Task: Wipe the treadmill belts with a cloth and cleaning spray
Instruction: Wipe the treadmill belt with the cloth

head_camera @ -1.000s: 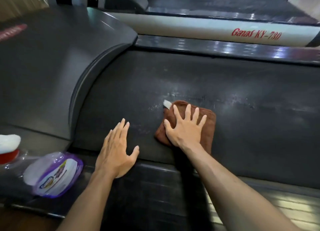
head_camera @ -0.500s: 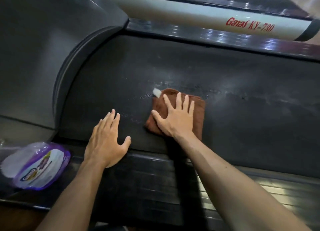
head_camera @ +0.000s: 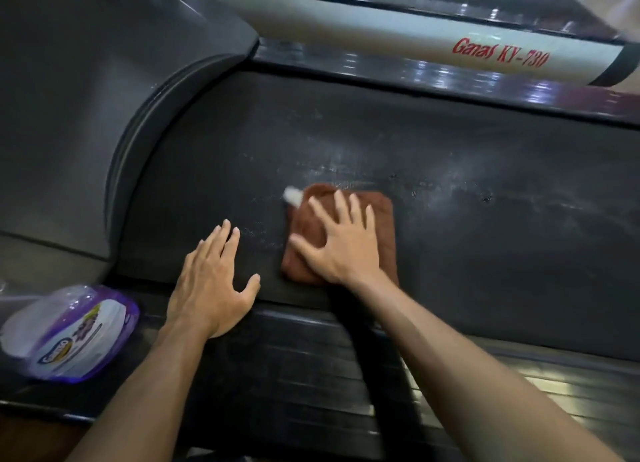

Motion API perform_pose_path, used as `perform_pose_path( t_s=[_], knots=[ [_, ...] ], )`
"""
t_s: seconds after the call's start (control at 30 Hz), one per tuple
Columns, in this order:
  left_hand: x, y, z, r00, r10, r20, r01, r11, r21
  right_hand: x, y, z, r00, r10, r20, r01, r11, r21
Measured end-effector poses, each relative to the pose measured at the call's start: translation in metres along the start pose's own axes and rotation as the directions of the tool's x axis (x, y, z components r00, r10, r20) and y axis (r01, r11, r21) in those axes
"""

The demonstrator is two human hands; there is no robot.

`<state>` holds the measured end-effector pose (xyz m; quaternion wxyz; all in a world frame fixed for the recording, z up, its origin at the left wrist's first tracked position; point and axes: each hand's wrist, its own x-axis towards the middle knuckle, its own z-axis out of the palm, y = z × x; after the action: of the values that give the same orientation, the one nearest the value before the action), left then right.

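A folded brown cloth (head_camera: 382,215) with a white tag lies on the black treadmill belt (head_camera: 485,239). My right hand (head_camera: 341,243) presses flat on the cloth, fingers spread. My left hand (head_camera: 213,283) rests flat and open on the belt's near edge, just left of the cloth, holding nothing. A purple and white cleaning bottle (head_camera: 65,333) lies on its side on the near side rail at the lower left. Pale smears and spray marks streak the belt beyond and to the right of the cloth.
The grey motor hood (head_camera: 86,115) rises at the left end of the belt. A ribbed black side rail (head_camera: 311,368) runs along the near edge. Beyond the far rail lies a white bar (head_camera: 415,42) with red lettering, part of another machine.
The view has drifted slightly. My right hand and the cloth have shifted a little on the belt and look blurred. My left hand stays planted at the belt's edge.
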<state>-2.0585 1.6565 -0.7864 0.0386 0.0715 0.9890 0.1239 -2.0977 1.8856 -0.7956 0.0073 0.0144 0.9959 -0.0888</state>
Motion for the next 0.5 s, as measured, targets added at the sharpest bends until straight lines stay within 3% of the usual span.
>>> perform_pose_path(
  t_s=[0.07,0.1,0.23,0.3,0.37,0.5],
  knots=[
    [0.0,0.001,-0.001,1.0,-0.005,-0.006,0.005,1.0,0.002,-0.036,0.009,0.004,0.996,-0.084,-0.034,0.084,0.996,-0.004],
    [0.0,0.001,-0.001,1.0,-0.003,0.002,0.003,1.0,0.0,-0.047,0.019,0.005,0.998,-0.05,-0.048,0.05,0.999,-0.004],
    [0.001,0.0,0.0,1.0,0.003,-0.004,-0.003,1.0,0.003,-0.014,0.048,-0.003,0.948,0.316,-0.026,-0.317,0.948,-0.028],
    [0.001,0.0,0.001,1.0,0.003,-0.003,-0.003,1.0,0.012,0.019,0.041,-0.005,0.916,0.4,-0.01,-0.401,0.916,-0.017],
    [0.001,-0.001,0.001,1.0,0.004,0.001,-0.004,1.0,0.014,0.037,0.027,-0.003,0.943,0.333,-0.015,-0.333,0.943,-0.018],
    [0.001,0.001,-0.001,1.0,0.002,0.001,-0.002,1.0,0.011,0.0,0.005,0.0,0.997,-0.076,-0.025,0.076,0.997,0.014]
  ],
)
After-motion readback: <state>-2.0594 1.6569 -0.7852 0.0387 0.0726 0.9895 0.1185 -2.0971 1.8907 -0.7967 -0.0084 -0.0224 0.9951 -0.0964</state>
